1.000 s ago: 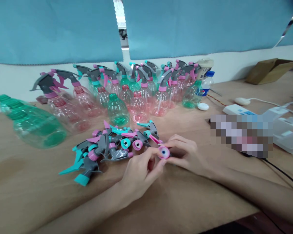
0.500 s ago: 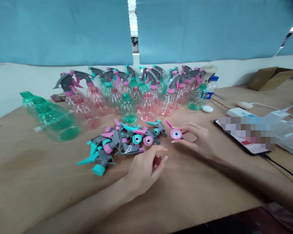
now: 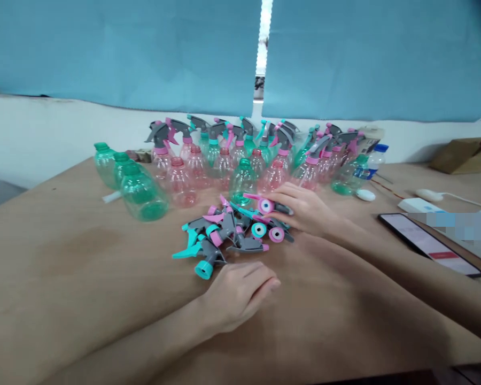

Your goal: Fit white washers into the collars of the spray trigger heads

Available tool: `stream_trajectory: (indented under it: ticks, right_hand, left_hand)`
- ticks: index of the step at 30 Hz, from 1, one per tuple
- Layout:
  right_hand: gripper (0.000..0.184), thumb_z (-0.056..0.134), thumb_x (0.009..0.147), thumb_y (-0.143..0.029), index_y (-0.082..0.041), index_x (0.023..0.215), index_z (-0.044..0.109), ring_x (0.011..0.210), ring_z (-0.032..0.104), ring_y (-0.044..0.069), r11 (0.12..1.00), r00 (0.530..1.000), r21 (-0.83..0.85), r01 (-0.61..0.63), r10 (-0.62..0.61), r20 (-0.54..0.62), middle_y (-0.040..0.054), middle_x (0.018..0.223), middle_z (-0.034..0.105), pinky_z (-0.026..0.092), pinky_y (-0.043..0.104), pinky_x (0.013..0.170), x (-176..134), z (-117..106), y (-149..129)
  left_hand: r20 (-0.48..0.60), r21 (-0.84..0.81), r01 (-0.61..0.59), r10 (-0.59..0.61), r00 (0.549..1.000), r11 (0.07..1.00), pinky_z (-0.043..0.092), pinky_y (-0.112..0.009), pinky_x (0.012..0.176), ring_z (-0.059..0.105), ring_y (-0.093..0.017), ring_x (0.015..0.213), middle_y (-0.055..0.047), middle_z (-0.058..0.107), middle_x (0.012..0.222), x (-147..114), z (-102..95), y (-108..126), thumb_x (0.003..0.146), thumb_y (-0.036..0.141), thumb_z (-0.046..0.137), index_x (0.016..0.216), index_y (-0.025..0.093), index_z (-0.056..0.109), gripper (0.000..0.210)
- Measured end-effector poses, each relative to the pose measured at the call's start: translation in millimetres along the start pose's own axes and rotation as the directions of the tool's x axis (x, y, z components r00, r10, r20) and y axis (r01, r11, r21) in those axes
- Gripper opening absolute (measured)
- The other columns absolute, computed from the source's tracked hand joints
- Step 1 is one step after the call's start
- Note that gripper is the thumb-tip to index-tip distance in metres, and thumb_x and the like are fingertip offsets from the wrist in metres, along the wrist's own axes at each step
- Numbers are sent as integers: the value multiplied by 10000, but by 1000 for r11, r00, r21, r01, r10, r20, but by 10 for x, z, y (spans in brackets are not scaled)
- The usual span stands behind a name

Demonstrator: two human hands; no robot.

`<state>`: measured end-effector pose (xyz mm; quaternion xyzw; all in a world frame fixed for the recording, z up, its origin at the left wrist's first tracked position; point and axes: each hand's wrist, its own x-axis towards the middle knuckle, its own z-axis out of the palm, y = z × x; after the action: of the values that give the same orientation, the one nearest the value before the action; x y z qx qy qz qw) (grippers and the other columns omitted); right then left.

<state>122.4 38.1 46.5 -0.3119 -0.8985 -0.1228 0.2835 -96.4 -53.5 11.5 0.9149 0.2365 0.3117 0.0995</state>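
Observation:
My right hand (image 3: 304, 208) is closed round a pink and grey trigger spray head (image 3: 265, 206). Its open collar faces me, at the right end of a pile of loose spray heads (image 3: 224, 227) in teal, pink and grey. My left hand (image 3: 240, 294) rests just in front of the pile, its fingers curled in and nothing showing in them. Directly behind the pile stand an uncapped green bottle (image 3: 243, 184) and an uncapped pink bottle (image 3: 182, 184). Another pink bottle (image 3: 276, 176) is partly hidden behind my right hand.
Several bottles with spray heads fitted (image 3: 282, 144) stand in rows toward the wall. Uncapped green bottles (image 3: 144, 195) are grouped at the left. On the right lie a phone (image 3: 428, 243), a white power strip (image 3: 419, 206), a white oval object (image 3: 365, 195) and a cardboard box (image 3: 463, 155).
My right hand has carried the spray head leftward over the pile's right end. My left hand's fingers have curled in further. The view has swung left.

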Motion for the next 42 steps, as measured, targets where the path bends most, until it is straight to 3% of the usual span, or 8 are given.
stream_trajectory:
  ticks: [5, 10, 14, 18, 27, 33, 37, 42]
  right_hand:
    - [352, 534, 901, -378, -115, 1126, 601, 994, 601, 268, 995, 990, -43, -93, 96, 101, 133, 1063, 659, 521, 421, 828, 77, 318, -76]
    - [421, 526, 894, -436, -166, 1216, 548, 992, 617, 263, 975, 972, -3, -222, 222, 74, 114, 1082, 653, 531, 439, 836, -59, 308, -103]
    - [355, 529, 898, -412, -175, 1159, 576, 996, 616, 258, 981, 982, 61, -182, 179, 53, 115, 1080, 653, 528, 438, 846, -184, 190, -218]
    - [239, 535, 909, -326, -180, 1089, 591, 1032, 596, 242, 986, 994, 135, -96, 87, 73, 99, 1059, 658, 512, 423, 877, -290, 140, -415]
    - [152, 506, 917, -226, -162, 976, 631, 915, 608, 197, 970, 992, 222, 95, -110, 55, 94, 990, 664, 529, 362, 783, -416, 162, -786]
    - [155, 492, 920, -222, -170, 945, 636, 926, 614, 184, 962, 989, 242, 126, -140, 40, 83, 969, 668, 530, 366, 825, -474, 133, -881]
    - [163, 490, 919, -210, -153, 930, 642, 887, 623, 182, 960, 987, 235, 153, -160, 10, 84, 914, 677, 540, 350, 812, -527, 75, -908]
    - [162, 492, 914, -192, -149, 943, 645, 868, 614, 183, 963, 990, 242, 122, -135, 38, 86, 918, 674, 542, 336, 785, -627, -73, -862]
  left_hand:
    - [-52, 80, 48, -44, 998, 996, 426, -207, 537, 560, -108, 565, -2, 607, 661, -184, -186, -70, 992, 236, 292, 803, 161, 554, 332]
    - [-92, 235, 39, -18, 996, 971, 417, -211, 534, 545, -106, 560, 10, 598, 645, -383, -362, -133, 949, 193, 405, 801, 169, 569, 221]
    - [-193, 353, 153, -89, 977, 923, 461, -240, 602, 584, -147, 679, -13, 611, 743, -482, -431, -168, 877, 271, 548, 854, 183, 582, 97]
    - [-287, 401, 327, -222, 932, 856, 497, -324, 730, 586, -220, 868, -67, 600, 905, -489, -442, -260, 855, 347, 568, 967, 178, 571, 203]
    - [-139, 124, 573, -557, 819, 810, 470, -332, 833, 599, -191, 913, -28, 578, 973, -293, -486, -351, 900, 333, 477, 982, 207, 575, 180]
    - [22, 319, 574, -612, 791, 754, 481, -315, 688, 624, -226, 864, -27, 633, 957, -66, -524, -400, 807, 405, 593, 987, 213, 544, 269]
    - [37, 476, 522, -609, 792, 708, 481, -319, 669, 617, -270, 936, -64, 632, 1044, 39, -496, -375, 810, 346, 587, 1020, 214, 580, 248]
    - [29, 498, 507, -598, 801, 703, 488, -343, 717, 585, -300, 1038, -88, 653, 1051, 67, -481, -316, 837, 312, 559, 1028, 210, 602, 221]
